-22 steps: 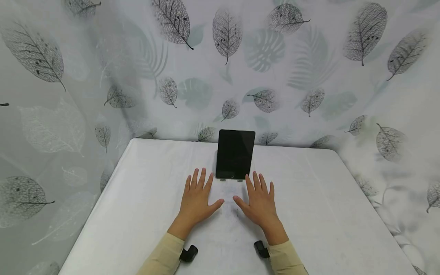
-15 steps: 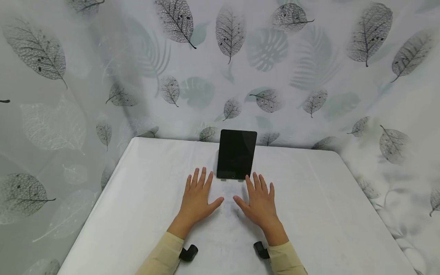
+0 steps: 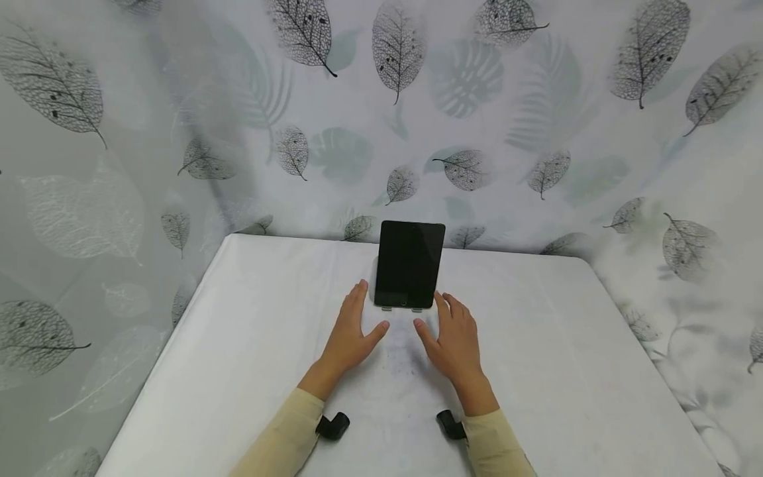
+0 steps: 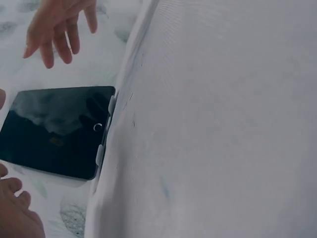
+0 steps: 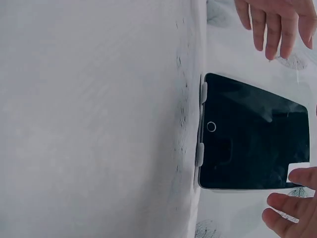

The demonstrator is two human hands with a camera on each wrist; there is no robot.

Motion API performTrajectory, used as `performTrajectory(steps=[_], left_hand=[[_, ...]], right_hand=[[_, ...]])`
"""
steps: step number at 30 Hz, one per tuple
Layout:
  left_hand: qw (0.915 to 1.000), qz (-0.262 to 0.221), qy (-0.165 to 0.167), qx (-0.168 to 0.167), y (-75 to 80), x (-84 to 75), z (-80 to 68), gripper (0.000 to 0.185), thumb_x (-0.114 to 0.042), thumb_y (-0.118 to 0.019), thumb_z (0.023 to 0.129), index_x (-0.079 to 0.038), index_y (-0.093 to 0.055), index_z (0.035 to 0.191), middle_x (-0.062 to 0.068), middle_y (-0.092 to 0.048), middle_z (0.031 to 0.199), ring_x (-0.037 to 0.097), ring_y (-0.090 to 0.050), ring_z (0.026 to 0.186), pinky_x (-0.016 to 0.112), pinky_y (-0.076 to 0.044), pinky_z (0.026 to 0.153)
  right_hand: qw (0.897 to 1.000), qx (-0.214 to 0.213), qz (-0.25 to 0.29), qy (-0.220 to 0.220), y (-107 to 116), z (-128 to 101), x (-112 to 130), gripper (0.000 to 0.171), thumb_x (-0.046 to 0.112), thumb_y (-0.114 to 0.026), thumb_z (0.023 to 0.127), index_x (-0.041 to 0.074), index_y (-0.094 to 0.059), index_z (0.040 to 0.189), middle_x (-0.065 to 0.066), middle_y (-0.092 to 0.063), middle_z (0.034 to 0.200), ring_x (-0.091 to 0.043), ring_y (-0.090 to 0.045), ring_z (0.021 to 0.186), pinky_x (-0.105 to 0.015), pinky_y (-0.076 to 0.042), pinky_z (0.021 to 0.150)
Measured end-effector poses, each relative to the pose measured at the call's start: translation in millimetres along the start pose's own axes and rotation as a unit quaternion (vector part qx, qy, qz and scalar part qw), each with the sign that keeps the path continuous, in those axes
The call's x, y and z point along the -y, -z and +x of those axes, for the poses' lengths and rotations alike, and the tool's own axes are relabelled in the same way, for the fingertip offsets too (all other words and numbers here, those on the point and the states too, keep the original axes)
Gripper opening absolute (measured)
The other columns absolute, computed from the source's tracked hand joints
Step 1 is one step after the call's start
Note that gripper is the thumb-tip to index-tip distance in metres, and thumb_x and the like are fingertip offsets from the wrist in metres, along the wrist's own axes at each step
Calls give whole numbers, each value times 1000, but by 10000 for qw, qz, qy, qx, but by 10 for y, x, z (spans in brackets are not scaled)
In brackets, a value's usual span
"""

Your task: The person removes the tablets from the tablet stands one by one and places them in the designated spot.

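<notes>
Bare left hand and right hand, fingers extended, grasp nothing; black rectangular glass-faced tablet stands tilted in small grey clips, far side of white cloth-covered table; risk: lopsided fingertip push topples it

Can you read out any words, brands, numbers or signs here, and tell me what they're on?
None can be read.
The tablet is dark, with only a ring and no visible lettering.
The backdrop shows printed leaves.
Faint marks on the table are too blurred to make out.
</notes>
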State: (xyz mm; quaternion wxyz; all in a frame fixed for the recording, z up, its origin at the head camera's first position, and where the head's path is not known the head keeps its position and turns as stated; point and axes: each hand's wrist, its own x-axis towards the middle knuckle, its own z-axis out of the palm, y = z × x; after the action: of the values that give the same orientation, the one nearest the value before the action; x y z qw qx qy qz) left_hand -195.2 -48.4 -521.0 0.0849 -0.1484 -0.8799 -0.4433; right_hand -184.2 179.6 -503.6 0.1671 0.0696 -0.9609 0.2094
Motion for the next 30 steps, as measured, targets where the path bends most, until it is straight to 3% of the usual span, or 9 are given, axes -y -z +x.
performTrajectory(steps=[5,11,18,24,30], left_hand=[[9968,-774,75,-172,-58,64,106,84,-37,-66,96,-17,-20,164,9,-26,169,30,-25,157,56,-24,126],[9848,-1667,92,-480,-152,174,244,76,-21,-67,96,-13,-28,161,8,-33,166,26,-30,155,50,-25,127],[9716,-2296,-8,-575,-209,151,358,73,-15,-67,96,-3,-31,159,14,-37,162,31,-36,149,47,-27,127],[9613,-2655,192,-704,-271,146,419,70,-6,-65,97,-2,-31,158,17,-37,161,35,-37,148,52,-28,126],[9483,-3067,349,-739,-249,65,386,68,1,-62,97,8,-28,156,29,-37,156,48,-36,143,61,-30,122]], right_hand=[[9947,-333,960,-139,-36,90,-10,64,43,-60,99,6,-48,150,-20,-51,145,-38,-49,134,-60,-43,111],[9708,-840,2245,-110,-164,223,-63,55,29,-59,102,4,-48,149,-19,-52,141,-35,-54,126,-56,-48,104],[9610,-887,2587,-409,-251,406,-77,56,34,-55,104,5,-45,151,-19,-51,142,-34,-53,126,-56,-49,103],[9505,-872,2842,-901,-299,465,-69,56,33,-55,104,6,-44,152,-22,-52,138,-38,-54,126,-57,-48,104],[9309,-864,3276,-1363,-372,460,-64,53,29,-55,105,5,-46,151,-21,-53,134,-35,-56,124,-55,-50,104]])
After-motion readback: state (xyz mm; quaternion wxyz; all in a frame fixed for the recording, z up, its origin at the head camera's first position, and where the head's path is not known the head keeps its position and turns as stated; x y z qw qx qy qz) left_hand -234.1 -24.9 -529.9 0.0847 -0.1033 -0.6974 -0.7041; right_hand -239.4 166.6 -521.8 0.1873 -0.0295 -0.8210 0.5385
